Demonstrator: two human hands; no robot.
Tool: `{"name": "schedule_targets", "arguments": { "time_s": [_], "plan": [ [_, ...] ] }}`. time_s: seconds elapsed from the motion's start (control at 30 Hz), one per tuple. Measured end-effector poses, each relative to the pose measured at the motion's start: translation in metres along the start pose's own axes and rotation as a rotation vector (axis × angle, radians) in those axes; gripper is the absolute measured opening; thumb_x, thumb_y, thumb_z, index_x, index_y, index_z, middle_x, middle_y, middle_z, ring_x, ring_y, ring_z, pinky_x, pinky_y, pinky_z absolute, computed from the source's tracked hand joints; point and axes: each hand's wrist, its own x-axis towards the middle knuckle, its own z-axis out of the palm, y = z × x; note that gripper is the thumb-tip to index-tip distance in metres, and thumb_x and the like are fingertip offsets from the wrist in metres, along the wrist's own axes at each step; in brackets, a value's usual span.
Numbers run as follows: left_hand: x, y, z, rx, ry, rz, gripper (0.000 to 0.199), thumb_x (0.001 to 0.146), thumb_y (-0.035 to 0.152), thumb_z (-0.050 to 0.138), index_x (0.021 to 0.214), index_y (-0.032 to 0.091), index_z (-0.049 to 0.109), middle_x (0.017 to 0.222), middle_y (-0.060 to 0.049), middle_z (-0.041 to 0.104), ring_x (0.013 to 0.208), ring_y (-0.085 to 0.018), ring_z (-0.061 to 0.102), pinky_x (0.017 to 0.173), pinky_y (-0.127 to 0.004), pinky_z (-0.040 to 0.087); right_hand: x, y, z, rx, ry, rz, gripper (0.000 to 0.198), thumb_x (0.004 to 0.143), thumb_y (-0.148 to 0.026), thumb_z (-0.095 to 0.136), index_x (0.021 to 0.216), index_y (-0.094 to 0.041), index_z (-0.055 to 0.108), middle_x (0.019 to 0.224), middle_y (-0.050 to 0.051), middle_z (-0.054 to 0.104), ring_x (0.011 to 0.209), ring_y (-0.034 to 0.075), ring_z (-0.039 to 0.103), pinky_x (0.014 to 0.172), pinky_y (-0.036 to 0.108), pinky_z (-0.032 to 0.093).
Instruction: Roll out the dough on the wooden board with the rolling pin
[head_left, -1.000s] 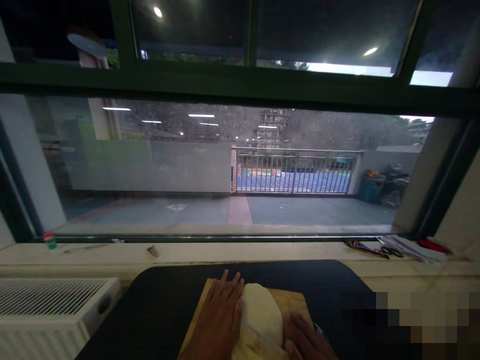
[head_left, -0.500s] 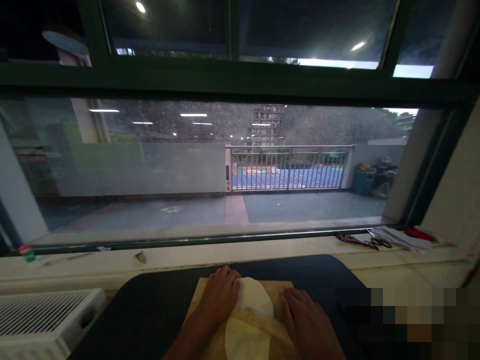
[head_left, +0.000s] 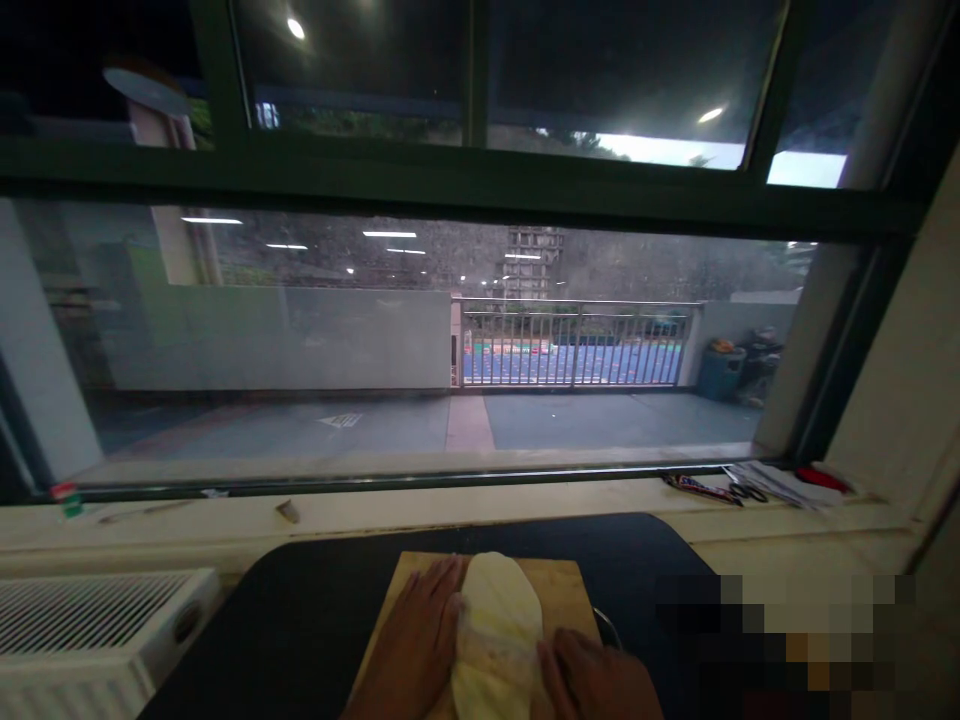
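A person is working a pale lump of dough [head_left: 496, 630] on a wooden cutting board [head_left: 561, 592] that is lying on a dark table [head_left: 315, 620] beneath a wide window [head_left: 450, 330]. The left hand [head_left: 417, 645] is lying open and flat on the board, its fingers pressing against the dough's left side. The right hand [head_left: 592, 680] is resting at the dough's lower right, fingers loosely spread, gripping nothing. The dough is sitting in the middle of the board, between the two hands, and is running toward the bottom edge of the view.

Behind the table, a pale windowsill [head_left: 480, 505] is carrying a small red-and-green object [head_left: 67, 497] at far left, scissors [head_left: 739, 490] and papers [head_left: 776, 482] at right. A white radiator [head_left: 82, 625] is standing left of the table. Part of the table at lower right is blurred out. Outside the glass, a metal gate [head_left: 574, 345] is closing off a paved yard.
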Motion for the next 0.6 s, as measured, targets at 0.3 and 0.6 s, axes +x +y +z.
{"name": "schedule_targets", "arguments": {
  "time_s": [0.3,0.6],
  "plan": [
    [0.024,0.001,0.001,0.222,-0.039,0.066,0.046,0.098,0.018,0.034,0.136,0.008,0.057,0.147,-0.020,0.049,0.138,-0.034,0.044,0.111,-0.054,0.041,0.034,0.024,0.007,-0.009,-0.016,0.035,0.033,0.094,-0.021,0.045,0.119,-0.021,0.067,0.130,0.010,0.065,0.122,0.028,0.059,0.097,0.044,0.047],
    [-0.026,0.009,-0.003,0.011,0.027,0.003,0.053,0.104,0.030,0.032,0.156,0.025,0.026,0.161,-0.004,0.027,0.148,-0.022,0.027,0.118,-0.042,0.035,-0.018,0.005,0.024,-0.133,0.194,-0.073,0.038,0.096,-0.030,0.044,0.125,-0.018,0.065,0.129,0.009,0.067,0.114,0.027,0.066,0.093,0.039,0.053]
  ]
}}
